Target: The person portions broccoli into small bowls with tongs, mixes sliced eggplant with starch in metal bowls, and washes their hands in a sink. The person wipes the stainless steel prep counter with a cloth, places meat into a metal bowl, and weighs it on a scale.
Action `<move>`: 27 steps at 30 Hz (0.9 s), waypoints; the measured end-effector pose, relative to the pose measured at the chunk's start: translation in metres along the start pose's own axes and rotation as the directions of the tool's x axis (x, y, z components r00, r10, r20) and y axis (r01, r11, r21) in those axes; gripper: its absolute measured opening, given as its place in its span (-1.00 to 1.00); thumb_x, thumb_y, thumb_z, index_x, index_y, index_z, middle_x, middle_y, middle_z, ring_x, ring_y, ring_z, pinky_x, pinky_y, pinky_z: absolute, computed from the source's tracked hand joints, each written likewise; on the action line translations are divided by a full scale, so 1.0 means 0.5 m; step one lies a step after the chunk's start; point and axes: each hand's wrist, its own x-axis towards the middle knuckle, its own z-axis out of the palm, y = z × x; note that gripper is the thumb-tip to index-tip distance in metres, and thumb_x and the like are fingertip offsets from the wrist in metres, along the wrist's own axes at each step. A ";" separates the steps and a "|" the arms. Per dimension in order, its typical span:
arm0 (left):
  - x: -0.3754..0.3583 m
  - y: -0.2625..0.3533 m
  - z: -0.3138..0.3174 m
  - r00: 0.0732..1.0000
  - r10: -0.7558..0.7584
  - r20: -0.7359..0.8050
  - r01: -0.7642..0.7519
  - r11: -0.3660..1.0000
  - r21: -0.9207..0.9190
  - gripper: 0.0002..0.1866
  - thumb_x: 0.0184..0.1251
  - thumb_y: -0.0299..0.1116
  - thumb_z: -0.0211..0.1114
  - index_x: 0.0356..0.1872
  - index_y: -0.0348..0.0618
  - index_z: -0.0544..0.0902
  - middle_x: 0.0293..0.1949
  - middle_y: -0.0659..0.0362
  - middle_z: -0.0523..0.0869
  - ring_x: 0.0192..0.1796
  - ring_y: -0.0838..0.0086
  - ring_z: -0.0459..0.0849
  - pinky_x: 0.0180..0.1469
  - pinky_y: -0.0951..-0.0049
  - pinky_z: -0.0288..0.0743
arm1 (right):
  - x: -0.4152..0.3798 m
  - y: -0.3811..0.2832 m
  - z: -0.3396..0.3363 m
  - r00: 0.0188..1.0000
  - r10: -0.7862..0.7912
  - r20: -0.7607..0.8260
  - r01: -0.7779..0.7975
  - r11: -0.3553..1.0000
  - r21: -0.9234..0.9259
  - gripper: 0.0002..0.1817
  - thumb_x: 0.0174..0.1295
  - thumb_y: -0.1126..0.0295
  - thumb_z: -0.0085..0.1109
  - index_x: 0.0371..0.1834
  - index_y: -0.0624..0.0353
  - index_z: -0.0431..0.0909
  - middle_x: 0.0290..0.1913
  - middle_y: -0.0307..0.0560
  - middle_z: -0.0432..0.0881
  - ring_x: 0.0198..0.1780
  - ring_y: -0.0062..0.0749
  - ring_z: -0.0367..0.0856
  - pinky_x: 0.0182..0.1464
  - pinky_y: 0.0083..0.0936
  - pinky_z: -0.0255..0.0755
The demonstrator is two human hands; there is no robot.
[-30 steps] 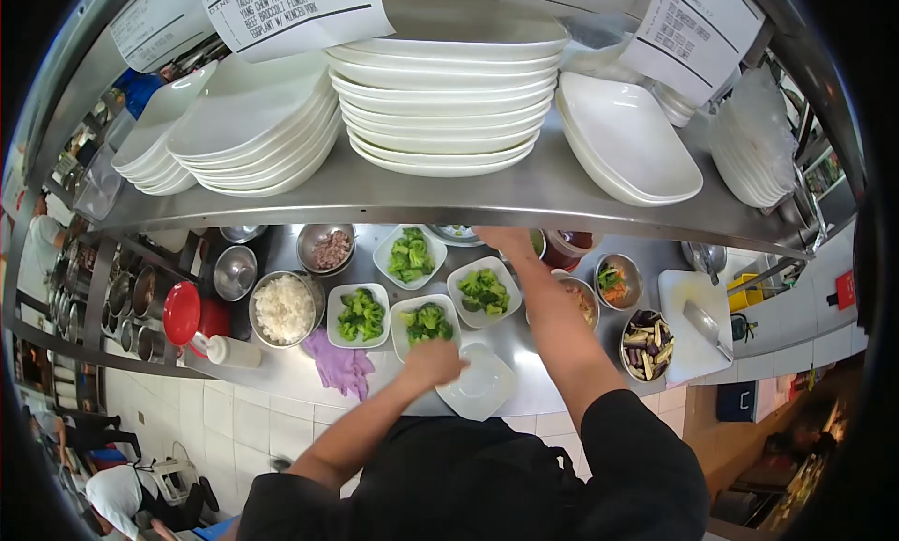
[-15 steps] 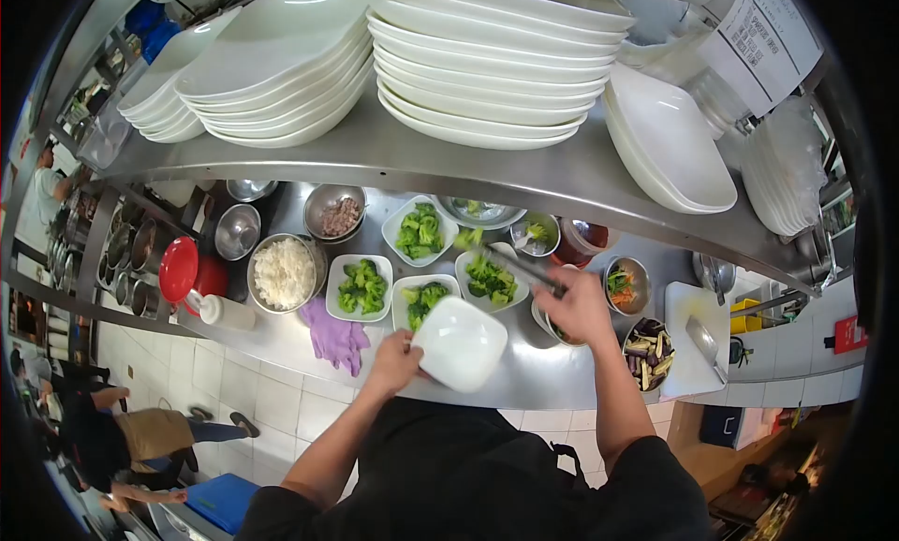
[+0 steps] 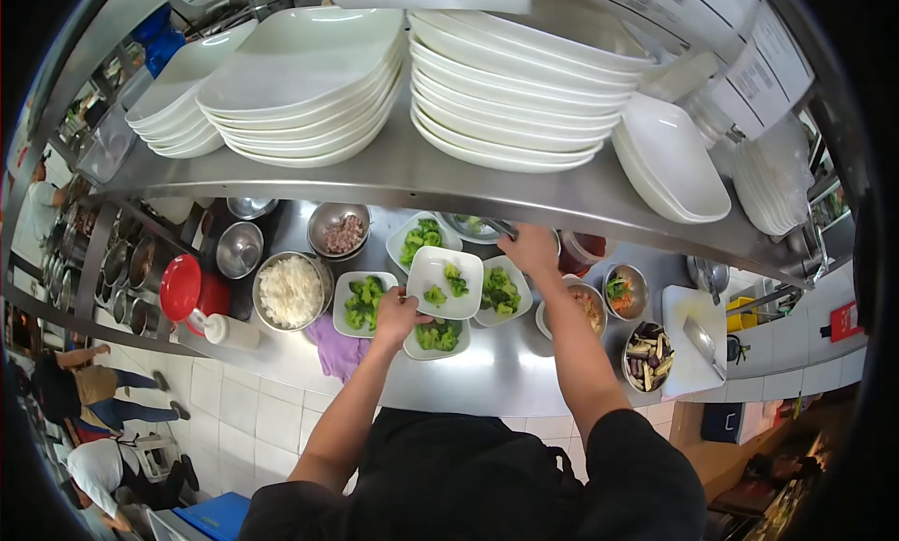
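Note:
My left hand (image 3: 397, 316) grips the rim of a small white bowl (image 3: 461, 307), holding it above other bowls. A few broccoli florets (image 3: 455, 279) lie inside it. My right hand (image 3: 532, 251) is closed around dark tongs (image 3: 503, 228) and reaches under the shelf edge. The tongs point toward a metal bowl (image 3: 474, 232); their tips are hidden by the shelf. Around the held bowl, several white bowls contain broccoli, including portions at the left (image 3: 363, 307), back (image 3: 421, 239), right (image 3: 500, 289) and front (image 3: 438, 335).
A steel shelf (image 3: 403, 187) with stacked white plates (image 3: 524, 101) overhangs the counter. Rice (image 3: 290, 291), a purple cloth (image 3: 339, 347) and a squeeze bottle (image 3: 231, 332) lie left. Eggplant pieces (image 3: 648, 357) and a cutting board (image 3: 688, 372) are right. Other people stand at far left.
My left hand has raised the white bowl farther over the counter, and florets now lie in it. My right hand has moved back and left with the tongs, under the shelf edge.

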 end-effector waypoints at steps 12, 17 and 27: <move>0.054 0.029 -0.022 0.999 0.022 0.041 -0.022 1.000 0.000 -0.64 0.30 -0.60 -0.02 0.08 -0.65 0.34 -0.10 -0.20 0.61 -0.24 0.13 0.76 -0.29 0.38 0.76 | 0.007 -0.078 0.034 0.997 0.015 -0.078 -0.017 1.000 -0.023 -0.58 0.06 0.05 0.18 -0.23 0.19 0.67 -0.27 0.17 0.68 -0.16 0.11 0.62 -0.07 -0.15 0.51; 0.062 0.032 -0.029 0.998 0.057 0.014 -0.057 0.998 -0.008 -0.63 0.29 -0.60 -0.02 0.09 -0.65 0.34 -0.13 -0.23 0.62 -0.28 0.11 0.77 -0.30 0.38 0.76 | -0.035 -0.082 0.003 0.999 0.008 0.044 -0.010 0.999 0.033 -0.55 0.04 0.03 0.18 -0.19 0.19 0.66 -0.25 0.17 0.69 -0.12 0.07 0.64 -0.06 -0.09 0.51; 0.077 0.019 -0.048 0.997 0.078 -0.006 -0.078 0.997 -0.017 -0.64 0.29 -0.58 0.01 0.07 -0.60 0.38 -0.16 -0.19 0.64 -0.30 0.14 0.77 -0.32 0.37 0.76 | 0.057 -0.002 0.015 0.955 -0.248 -0.164 0.233 0.966 -0.110 -0.62 0.09 0.10 0.19 -0.21 0.20 0.65 -0.19 0.21 0.67 -0.13 0.08 0.63 -0.04 -0.10 0.48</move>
